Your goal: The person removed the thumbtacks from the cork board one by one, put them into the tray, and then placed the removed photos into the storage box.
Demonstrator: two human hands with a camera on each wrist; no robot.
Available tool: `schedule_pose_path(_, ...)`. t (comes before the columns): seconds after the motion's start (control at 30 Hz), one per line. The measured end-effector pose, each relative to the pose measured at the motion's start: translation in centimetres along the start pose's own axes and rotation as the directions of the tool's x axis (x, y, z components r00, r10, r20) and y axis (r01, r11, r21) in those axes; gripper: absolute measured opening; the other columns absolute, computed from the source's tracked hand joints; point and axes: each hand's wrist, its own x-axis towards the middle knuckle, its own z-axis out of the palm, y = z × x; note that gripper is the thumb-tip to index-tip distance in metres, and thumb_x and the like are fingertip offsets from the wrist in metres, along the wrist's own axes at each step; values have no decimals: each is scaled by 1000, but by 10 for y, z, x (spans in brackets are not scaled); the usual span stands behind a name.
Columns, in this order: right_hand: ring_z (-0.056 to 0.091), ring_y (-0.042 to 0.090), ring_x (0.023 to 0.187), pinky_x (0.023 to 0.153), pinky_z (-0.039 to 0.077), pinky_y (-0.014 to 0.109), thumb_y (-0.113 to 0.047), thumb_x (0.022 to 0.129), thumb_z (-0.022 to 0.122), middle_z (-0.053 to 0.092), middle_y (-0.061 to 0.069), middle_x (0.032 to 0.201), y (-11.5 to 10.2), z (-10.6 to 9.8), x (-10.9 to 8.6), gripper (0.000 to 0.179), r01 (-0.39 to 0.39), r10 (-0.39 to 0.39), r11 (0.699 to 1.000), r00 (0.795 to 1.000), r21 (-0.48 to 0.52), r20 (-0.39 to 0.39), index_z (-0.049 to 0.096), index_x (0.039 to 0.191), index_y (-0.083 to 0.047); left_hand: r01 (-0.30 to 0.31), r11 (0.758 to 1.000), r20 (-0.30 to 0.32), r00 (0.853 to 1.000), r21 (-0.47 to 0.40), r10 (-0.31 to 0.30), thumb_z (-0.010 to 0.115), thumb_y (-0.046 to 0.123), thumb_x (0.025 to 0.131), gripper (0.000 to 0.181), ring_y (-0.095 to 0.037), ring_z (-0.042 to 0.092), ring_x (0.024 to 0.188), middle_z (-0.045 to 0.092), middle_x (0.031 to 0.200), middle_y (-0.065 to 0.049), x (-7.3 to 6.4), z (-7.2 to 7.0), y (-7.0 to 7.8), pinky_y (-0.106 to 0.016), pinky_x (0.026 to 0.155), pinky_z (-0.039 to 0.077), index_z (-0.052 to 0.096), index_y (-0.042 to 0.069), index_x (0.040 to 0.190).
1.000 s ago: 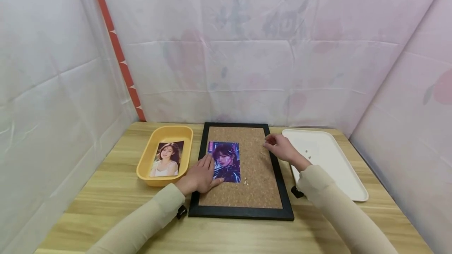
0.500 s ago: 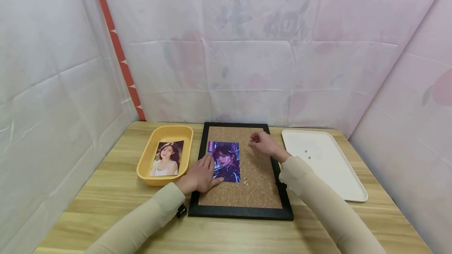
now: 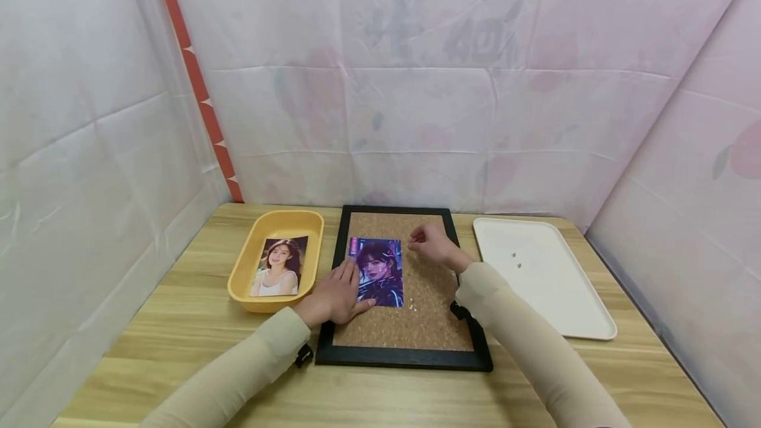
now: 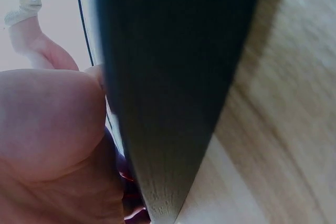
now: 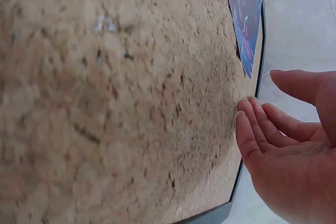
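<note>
A purple-blue picture card (image 3: 383, 276) lies on a cork board (image 3: 436, 329) with a black frame. My left hand (image 3: 335, 294) rests on the card's left edge and lower left corner, fingers extended. To the right of the card, my right hand (image 3: 433, 244) is over the cork by the upper right corner. In the right wrist view, the right hand's fingers (image 5: 257, 140) bend loosely, their tips close to the cork, and the thumb stands apart from them. Nothing shows between them. Small shiny bits (image 3: 413, 306) lie on the cork near the card's lower right corner.
A yellow tray (image 3: 238, 283) on the left holds a photo (image 3: 278, 268) of a person in a white top. On the right, a white tray (image 3: 553, 296) carries small metallic pieces (image 3: 519, 265). Fabric walls stand behind and at both sides of the wooden table (image 3: 380, 395).
My right hand has moved left from the board's right rim to beside the card. The left hand and the card stay where they were.
</note>
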Motion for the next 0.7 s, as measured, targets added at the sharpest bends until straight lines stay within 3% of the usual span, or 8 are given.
schedule_pose_path(0.43, 62, 20, 84, 68, 52, 29, -8, 100, 62, 70, 14, 100, -7, 8, -2, 24, -58, 58, 998, 998, -15, -3, 69, 117, 8, 13, 1000, -7, 1000, 8, -13, 41, 60, 105, 85, -36, 18, 156, 20, 168, -23, 0, 0, 1, -47, 124, 23, 29, -5, 158)
schedule_pose_path(0.7, 69, 24, 87, 69, 56, 30, -7, 100, 63, 73, 15, 98, -13, 7, -4, 18, -113, 112, 994, 993, 8, 18, 74, 108, 5, 18, 1000, -7, 1000, 14, -18, 41, 60, 105, 85, -36, 18, 156, 19, 168, -22, 1, 1, 2, -47, 125, 22, 29, -4, 158)
